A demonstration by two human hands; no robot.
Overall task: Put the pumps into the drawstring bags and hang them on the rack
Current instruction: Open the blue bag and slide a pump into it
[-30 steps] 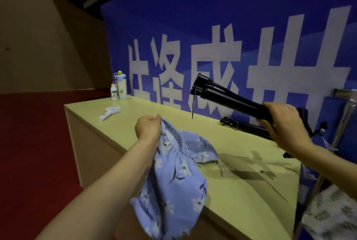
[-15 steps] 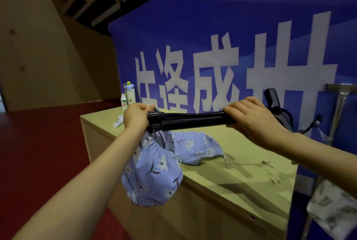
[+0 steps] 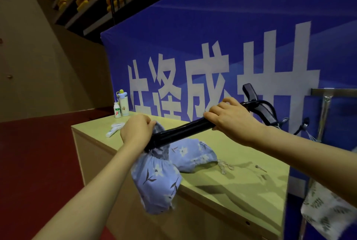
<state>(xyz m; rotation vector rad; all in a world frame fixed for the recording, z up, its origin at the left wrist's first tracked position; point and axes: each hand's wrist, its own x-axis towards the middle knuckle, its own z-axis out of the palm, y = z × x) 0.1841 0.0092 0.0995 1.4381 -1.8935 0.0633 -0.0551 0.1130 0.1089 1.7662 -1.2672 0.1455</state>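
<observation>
A black pump [image 3: 179, 132] slants down to the left, its lower end inside the mouth of a blue floral drawstring bag [image 3: 158, 179]. My left hand [image 3: 136, 130] grips the bag's gathered rim at the pump's lower end. My right hand [image 3: 231, 119] grips the pump's barrel near its handle, which sticks up behind my fingers. The bag hangs over the table's front edge, with part of it lying on the tabletop. The metal rack [image 3: 325, 108] stands at the right, with a white leaf-print bag [image 3: 326, 210] hanging low beside it.
The pale green table [image 3: 231, 185] carries two bottles [image 3: 121, 106] at the far left corner, a white item [image 3: 114, 130], a clear cord [image 3: 224, 165] and a small metal needle [image 3: 259, 167]. A blue banner [image 3: 231, 46] stands behind the table. Red floor lies at the left.
The pump has tilted from level to slanting down-left, and its lower end has gone deeper into the bag's mouth. My left hand has shifted from the pump's end to the bag's rim.
</observation>
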